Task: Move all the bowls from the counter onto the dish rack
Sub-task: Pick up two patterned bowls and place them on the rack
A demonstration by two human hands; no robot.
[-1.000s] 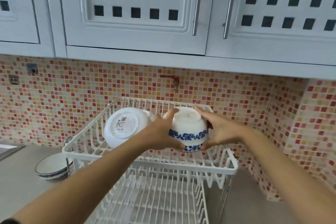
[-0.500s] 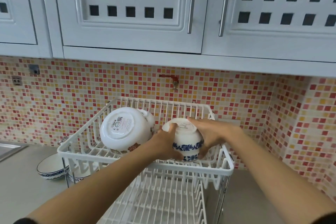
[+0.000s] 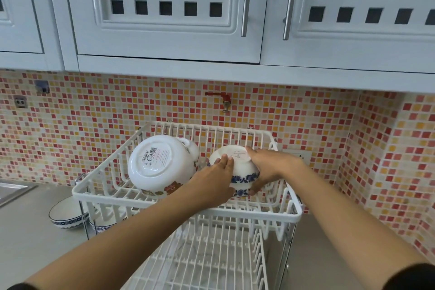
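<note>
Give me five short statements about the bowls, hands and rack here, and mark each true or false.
1. Both hands, left hand and right hand, hold the blue-patterned bowl. True.
2. That bowl is held rim up. False: it is upside down, foot uppermost.
3. The large white bowl sits in the upper tier of the dish rack, its labelled base facing the camera. True.
4. No bowls remain on the counter. False: a blue-rimmed bowl stands left of the rack, another partly hidden beside it.
5. The rack's lower tier is full of plates. False: nothing is seen in it.
</note>
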